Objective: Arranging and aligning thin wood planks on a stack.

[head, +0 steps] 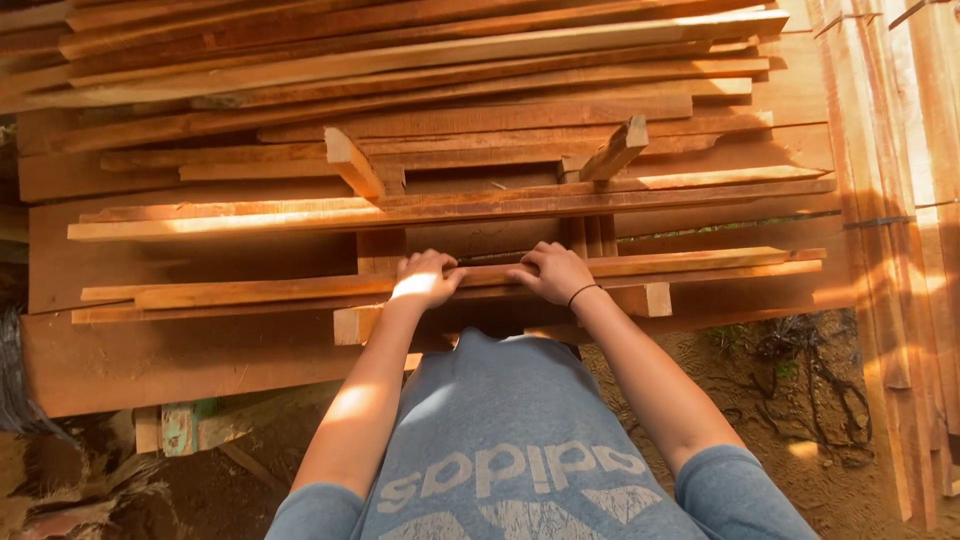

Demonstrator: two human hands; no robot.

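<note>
a: where is the plank (300, 290) from the hands?

b: it lies straight in front of the person, at the near edge of the wood stack (400, 110). its long axis goes left to right, across the body, a little higher on the right end.

a: and the hands, how do they stand?

b: both are closed over the plank from above, fingers curled on its far edge. the left hand (425, 278) and the right hand (553, 272) are near each other, around the middle of its length.

a: which hand is nearer?

b: about equal, both touch it. the right one has a black band (583, 293) on the wrist. much more plank goes out to the left than between the hands.

a: below it?

b: a short block (355, 324) under the plank, then dirt ground (800, 420).
</note>
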